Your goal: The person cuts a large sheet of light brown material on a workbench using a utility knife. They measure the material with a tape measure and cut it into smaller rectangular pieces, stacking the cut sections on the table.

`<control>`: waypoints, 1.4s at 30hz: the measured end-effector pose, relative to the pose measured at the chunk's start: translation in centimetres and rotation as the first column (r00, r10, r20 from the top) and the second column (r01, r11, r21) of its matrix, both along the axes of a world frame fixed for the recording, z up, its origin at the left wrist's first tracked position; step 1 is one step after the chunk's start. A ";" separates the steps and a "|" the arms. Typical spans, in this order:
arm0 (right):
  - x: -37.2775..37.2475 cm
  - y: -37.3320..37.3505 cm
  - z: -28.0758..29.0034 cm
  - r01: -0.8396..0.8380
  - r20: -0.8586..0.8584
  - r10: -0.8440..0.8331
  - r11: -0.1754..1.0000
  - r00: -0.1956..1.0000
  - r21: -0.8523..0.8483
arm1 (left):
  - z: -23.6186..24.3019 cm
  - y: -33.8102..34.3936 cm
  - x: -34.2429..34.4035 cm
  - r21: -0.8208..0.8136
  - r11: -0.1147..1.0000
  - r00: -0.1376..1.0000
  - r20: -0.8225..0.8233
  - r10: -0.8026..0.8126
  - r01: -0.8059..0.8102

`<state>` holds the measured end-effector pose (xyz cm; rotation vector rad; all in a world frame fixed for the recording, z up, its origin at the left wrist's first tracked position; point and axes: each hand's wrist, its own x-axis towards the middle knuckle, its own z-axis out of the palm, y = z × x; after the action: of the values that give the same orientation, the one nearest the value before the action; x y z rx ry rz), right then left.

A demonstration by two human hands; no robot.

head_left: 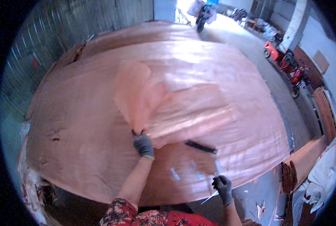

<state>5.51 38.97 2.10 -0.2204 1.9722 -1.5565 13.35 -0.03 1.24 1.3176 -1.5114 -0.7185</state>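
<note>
My left hand [143, 145], in a grey glove, is closed on the near edge of a thin pinkish-brown veneer sheet [136, 90]. The sheet is lifted and blurred, fanning out away from me. To its right, a folded or overlapping piece of veneer [196, 113] lies across the stack [77, 139]. My right hand [223, 188], also gloved, is closed near the stack's front edge. A thin pale pointed strip [209, 197] sticks out below its fingers; its kind is unclear. Just beyond that hand are light-blue strips [175, 173] and a black bar-shaped object [201, 147].
The broad veneer stack fills the middle. At right stand smaller veneer bundles [305, 162] and white plastic sheeting [322, 184]. A red three-wheeled vehicle [288, 66] is parked farther right. A corrugated wall [81, 19] runs along the left, and a motorbike [202, 17] stands at the back.
</note>
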 end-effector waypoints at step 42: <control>-8.6 -21.2 3.0 0.331 -0.716 0.513 0.649 0.474 0.685 | 0.5 -22.7 53.6 0.610 0.690 0.673 -0.700 0.239 0.389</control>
<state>-3.07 17.81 5.09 -0.9296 3.1594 -0.2399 66.98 -22.72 1.77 1.2255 -0.5699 -1.8159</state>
